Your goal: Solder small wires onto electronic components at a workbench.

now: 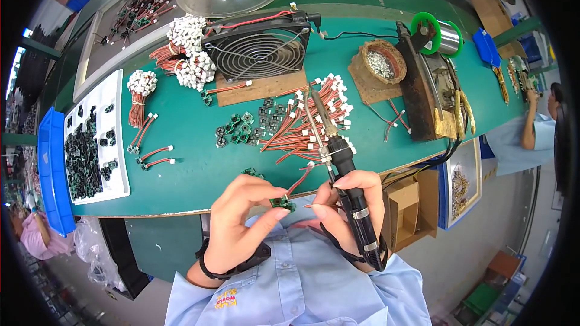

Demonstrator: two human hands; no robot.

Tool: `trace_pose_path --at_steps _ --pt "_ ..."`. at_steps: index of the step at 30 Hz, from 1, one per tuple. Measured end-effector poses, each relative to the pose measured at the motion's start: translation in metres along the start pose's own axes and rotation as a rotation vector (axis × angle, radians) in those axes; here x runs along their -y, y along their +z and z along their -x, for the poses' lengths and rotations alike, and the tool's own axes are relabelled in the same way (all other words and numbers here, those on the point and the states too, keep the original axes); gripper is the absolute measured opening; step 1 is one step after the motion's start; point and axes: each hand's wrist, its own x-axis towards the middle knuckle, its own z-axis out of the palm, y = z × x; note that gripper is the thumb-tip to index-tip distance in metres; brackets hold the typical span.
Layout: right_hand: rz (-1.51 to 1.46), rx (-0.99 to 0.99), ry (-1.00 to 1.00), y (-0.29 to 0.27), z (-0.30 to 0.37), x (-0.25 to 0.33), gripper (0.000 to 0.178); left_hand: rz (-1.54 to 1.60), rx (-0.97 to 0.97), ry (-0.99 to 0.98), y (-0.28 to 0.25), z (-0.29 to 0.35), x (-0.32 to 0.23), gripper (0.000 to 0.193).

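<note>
Our green bench, on it our fan, red wire leads, small black parts, white tray, solder spool, brown tip-cleaner dish.

Bright even light, soft shadows, strong fisheye bending, dark corners.

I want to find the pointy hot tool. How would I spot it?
Look at the green workbench, then its near edge, below the square black fan. The black-handled soldering iron stands in the right hand, the only long metal-tipped tool among red wires.
</note>
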Motion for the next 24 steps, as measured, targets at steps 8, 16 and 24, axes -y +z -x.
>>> trace_pose_path --at_steps 8,16,24 --pt "-0.12 0.03 0.057 0.005 -0.006 -0.003 0.041 0.638 -0.027 -0.346 -0.002 -0.001 0.008 0.026" --pt "-0.071 0.065 -0.027 0.013 -0.005 -0.001 0.041 1.098 0.185 -0.335 -0.003 -0.002 0.032 0.024" --pt "0.034 0.081 -0.168 0.017 -0.009 0.006 0.043 1.23 0.275 -0.364 -0.003 -0.003 0.037 0.021"
